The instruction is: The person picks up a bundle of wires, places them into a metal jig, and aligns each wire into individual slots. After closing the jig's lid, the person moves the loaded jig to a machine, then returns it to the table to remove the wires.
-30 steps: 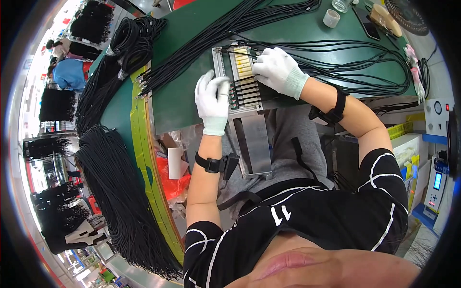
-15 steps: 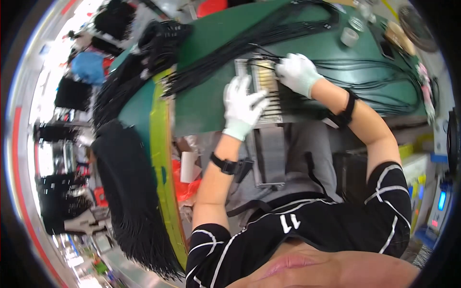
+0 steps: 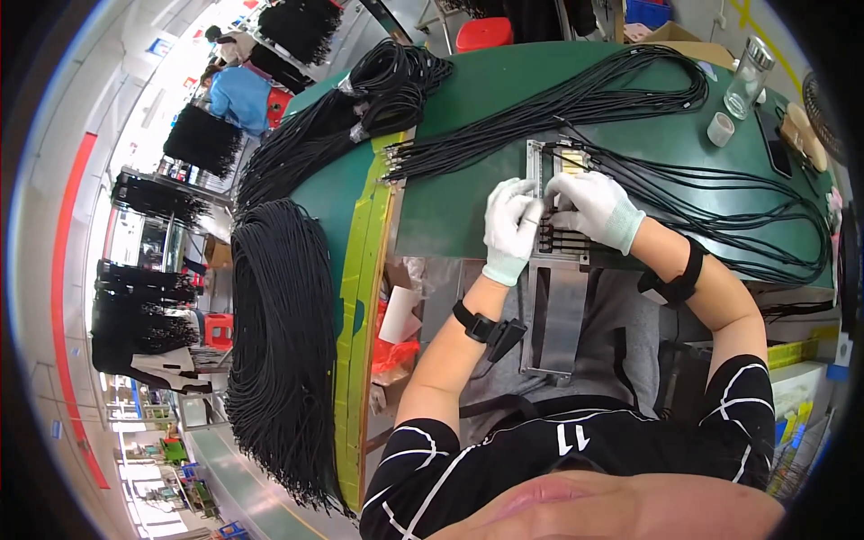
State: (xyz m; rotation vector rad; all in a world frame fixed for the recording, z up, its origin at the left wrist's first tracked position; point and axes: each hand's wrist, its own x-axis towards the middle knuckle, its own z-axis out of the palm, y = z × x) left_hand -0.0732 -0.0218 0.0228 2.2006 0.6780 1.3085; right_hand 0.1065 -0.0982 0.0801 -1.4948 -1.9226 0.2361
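A green bench (image 3: 468, 207) is crossed by long bundles of black cables (image 3: 576, 103), with a further thick hank of black cables (image 3: 283, 342) hung over its left edge. At the far right of the bench one clear glass jar (image 3: 747, 76) and one small white roll (image 3: 720, 129) are seen. A flat grey metal fixture (image 3: 558, 306), holding a row of black cable ends, lies at the near edge of the bench and reaches out over the lap. Two white-gloved hands are laid on it: the left hand (image 3: 511, 225) is pressed flat, fingers together, on its left side; the right hand (image 3: 589, 205) is curled over the cable ends, though whether one is pinched cannot be told
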